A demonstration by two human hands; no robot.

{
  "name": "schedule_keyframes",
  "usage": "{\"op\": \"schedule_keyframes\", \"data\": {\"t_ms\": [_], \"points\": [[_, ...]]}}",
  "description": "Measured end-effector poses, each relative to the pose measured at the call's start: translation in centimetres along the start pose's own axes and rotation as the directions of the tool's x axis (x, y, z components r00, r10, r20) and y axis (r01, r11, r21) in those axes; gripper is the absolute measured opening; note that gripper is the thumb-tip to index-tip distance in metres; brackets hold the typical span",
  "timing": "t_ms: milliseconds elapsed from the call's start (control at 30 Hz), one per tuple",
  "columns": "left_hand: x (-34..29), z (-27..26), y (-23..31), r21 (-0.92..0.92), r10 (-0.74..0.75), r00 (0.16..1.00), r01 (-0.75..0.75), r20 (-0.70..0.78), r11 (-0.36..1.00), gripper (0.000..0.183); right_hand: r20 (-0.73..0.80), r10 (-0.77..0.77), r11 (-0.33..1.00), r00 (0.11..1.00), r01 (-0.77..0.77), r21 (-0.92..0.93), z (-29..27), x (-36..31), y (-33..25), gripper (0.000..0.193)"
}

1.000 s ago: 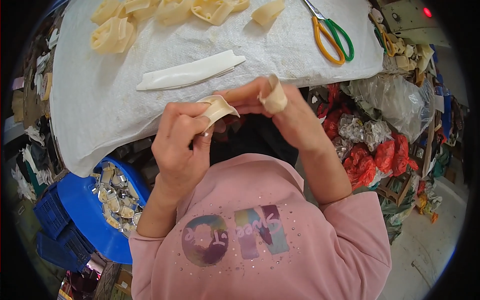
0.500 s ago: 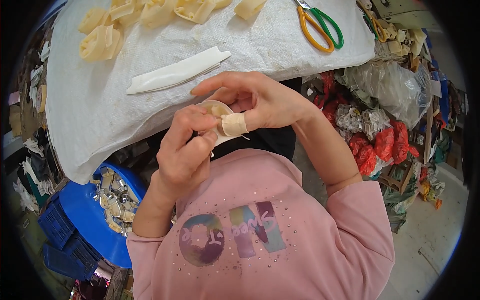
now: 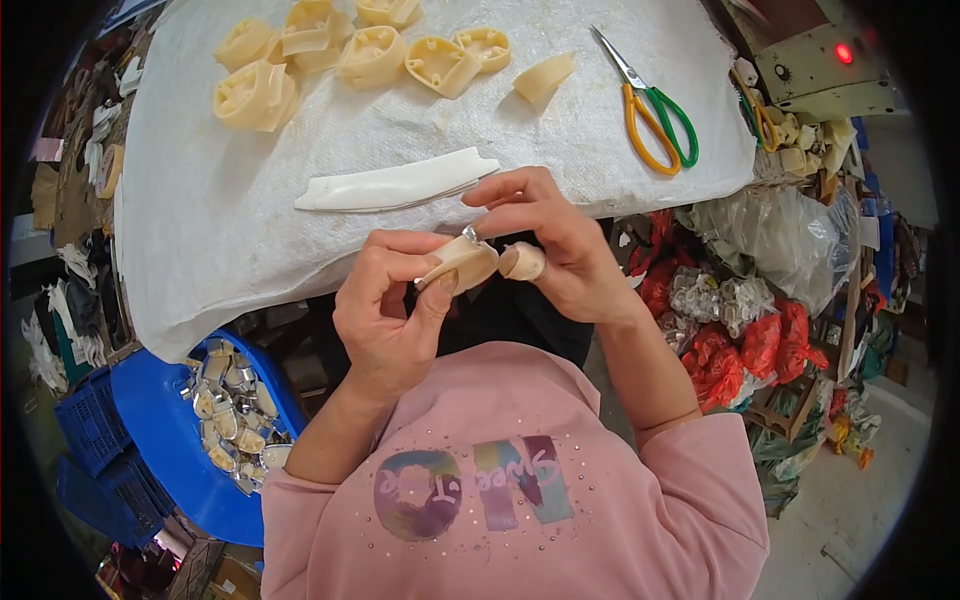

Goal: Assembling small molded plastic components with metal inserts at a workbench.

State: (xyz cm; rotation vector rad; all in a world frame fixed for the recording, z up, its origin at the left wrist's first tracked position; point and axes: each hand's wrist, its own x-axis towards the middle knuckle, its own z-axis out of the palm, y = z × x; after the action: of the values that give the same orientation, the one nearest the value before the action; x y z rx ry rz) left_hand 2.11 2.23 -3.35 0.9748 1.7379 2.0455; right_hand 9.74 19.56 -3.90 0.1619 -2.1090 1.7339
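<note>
Between the thumb and fingers of my left hand (image 3: 385,310) is a cream, cup-shaped shoe heel (image 3: 472,272), its rounded side toward the right. A small shiny silvery bit shows at its upper edge. My right hand (image 3: 572,255) is just right of the heel, fingers apart and curved over it. Beige tape wraps the right thumb, whose tip lies close to the heel's edge; contact is unclear. Beyond both hands, a small stack of white curved strips (image 3: 395,187) lies on the white woven cloth (image 3: 190,230).
Several cream heels (image 3: 372,57) stand on the cloth's far side. Scissors (image 3: 655,125) with one orange and one green handle lie far right. Left of my lap, a blue tub (image 3: 160,420) contains several silvery and cream pieces. Red plastic bags (image 3: 718,360) are piled at right.
My hands have drawn apart; the right thumb has come away from the heel. The heel has turned in my left hand. The view has shifted, showing more of the table's far side.
</note>
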Motion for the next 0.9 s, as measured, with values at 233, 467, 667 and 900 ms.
{"op": "schedule_keyframes", "data": {"t_ms": [233, 467, 667, 900], "points": [[0.2, 0.9, 0.0, -0.12, -0.151, 0.988, 0.146, -0.028, 0.982, 0.015, -0.057, -0.015, 0.981, 0.998, 0.004, -0.196, 1.7, 0.4, -0.7, 0.03], [0.8, 1.1, -0.4, -0.198, -0.145, 0.989, 0.143, 0.001, 0.97, 0.013, -0.063, 0.06, 0.992, 0.996, -0.066, -0.108, 0.9, 0.8, -1.2, 0.02], [0.4, 1.3, 0.0, -0.181, -0.244, 0.966, 0.255, 0.082, 0.95, 0.017, -0.14, -0.071, 0.892, 0.988, 0.0, -0.452, 1.6, 0.6, -1.9, 0.005], [0.7, 1.5, -0.6, -0.188, -0.246, 0.962, 0.266, 0.122, 0.946, 0.018, -0.264, 0.28, 0.927, 0.923, -0.188, 0.324, 0.4, 0.2, -0.3, 0.031]]}}
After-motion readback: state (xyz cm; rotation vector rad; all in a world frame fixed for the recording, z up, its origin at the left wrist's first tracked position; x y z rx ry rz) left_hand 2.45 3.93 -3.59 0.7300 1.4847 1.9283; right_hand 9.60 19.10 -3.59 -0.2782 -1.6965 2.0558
